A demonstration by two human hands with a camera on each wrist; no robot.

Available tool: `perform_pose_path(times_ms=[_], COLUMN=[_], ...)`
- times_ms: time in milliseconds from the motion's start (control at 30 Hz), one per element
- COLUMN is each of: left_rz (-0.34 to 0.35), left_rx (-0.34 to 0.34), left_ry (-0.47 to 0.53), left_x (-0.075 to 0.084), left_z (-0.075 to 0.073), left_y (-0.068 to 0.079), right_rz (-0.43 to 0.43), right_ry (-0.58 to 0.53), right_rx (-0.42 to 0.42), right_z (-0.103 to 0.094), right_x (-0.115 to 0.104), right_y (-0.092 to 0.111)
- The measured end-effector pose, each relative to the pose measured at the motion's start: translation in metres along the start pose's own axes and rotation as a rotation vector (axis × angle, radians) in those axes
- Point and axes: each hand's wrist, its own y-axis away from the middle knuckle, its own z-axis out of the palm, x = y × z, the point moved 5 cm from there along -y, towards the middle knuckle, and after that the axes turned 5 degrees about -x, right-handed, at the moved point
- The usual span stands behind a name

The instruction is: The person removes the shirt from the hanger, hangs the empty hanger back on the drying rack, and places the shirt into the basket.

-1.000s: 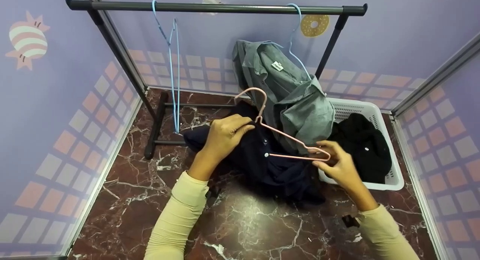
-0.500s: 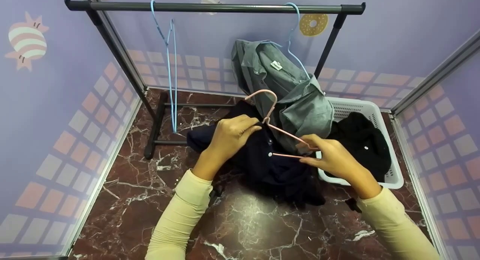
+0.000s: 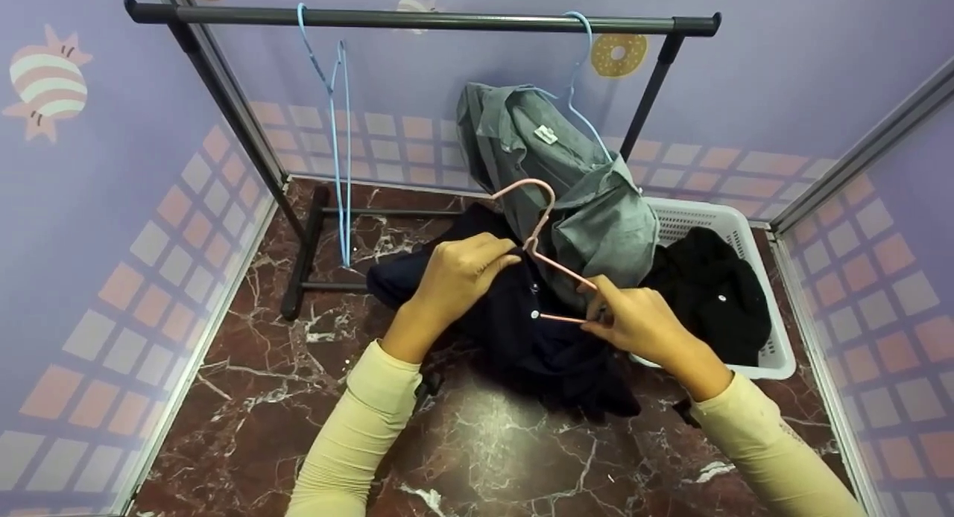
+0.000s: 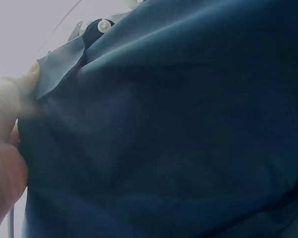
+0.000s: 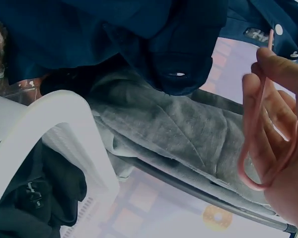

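Note:
A navy buttoned shirt [image 3: 507, 338] hangs in a bunch over the floor, and my left hand [image 3: 463, 275] pinches it near the collar. In the left wrist view the navy cloth [image 4: 164, 129] fills most of the frame, with a white button [image 4: 104, 26] near the top. My right hand [image 3: 639, 317] grips one end of a pink hanger [image 3: 564, 269], whose hook rises beside my left fingertips. In the right wrist view, the hanger's rounded end [image 5: 242, 161] lies across my palm, while its lower bar runs to the shirt's button front. The hanger's other end is hidden by the shirt.
A dark rack rail [image 3: 440, 19] spans the back. On it hang a bare blue hanger [image 3: 335, 152] at left and a grey-green shirt [image 3: 604, 226] on another blue hanger at right. A white basket [image 3: 779, 353] with black clothing [image 3: 715, 308] stands at the right wall.
My right hand has moved left along the hanger from its outer end. The pink hanger has shifted a little to the right, and my left hand has followed with the shirt collar.

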Motion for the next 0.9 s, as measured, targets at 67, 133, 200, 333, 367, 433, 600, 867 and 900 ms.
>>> perform_pose_path(times_ms=[67, 133, 200, 333, 367, 433, 600, 867, 900], left_rz=[0.012, 0.014, 0.008, -0.009, -0.014, -0.023, -0.042, -0.060, -0.067], left_rx=[-0.012, -0.022, -0.022, -0.018, -0.019, -0.024, -0.033, -0.012, -0.007], left_ry=[-0.016, -0.028, -0.039, -0.066, -0.071, -0.080, -0.102, -0.117, -0.111], left_x=[0.001, 0.002, 0.001, -0.002, -0.004, -0.006, -0.013, -0.024, -0.025], left_z=[-0.002, -0.004, -0.005, -0.010, -0.011, -0.013, -0.017, -0.022, -0.023], left_y=[0.000, 0.000, 0.000, 0.004, 0.005, 0.008, 0.014, 0.025, 0.026], right_rz=[-0.015, -0.026, -0.036, -0.054, -0.058, -0.057, -0.051, -0.033, -0.031], right_ry=[0.018, 0.023, 0.018, 0.015, 0.017, 0.017, 0.024, 0.071, 0.080], right_rx=[0.042, 0.080, 0.110, 0.159, 0.173, 0.186, 0.188, 0.199, 0.199], right_z=[-0.002, -0.004, -0.007, -0.011, -0.012, -0.014, -0.019, -0.034, -0.036], right_x=[0.001, 0.002, 0.004, 0.010, 0.011, 0.014, 0.020, 0.034, 0.036], right_y=[0.002, 0.004, 0.007, 0.012, 0.014, 0.017, 0.026, 0.041, 0.044])
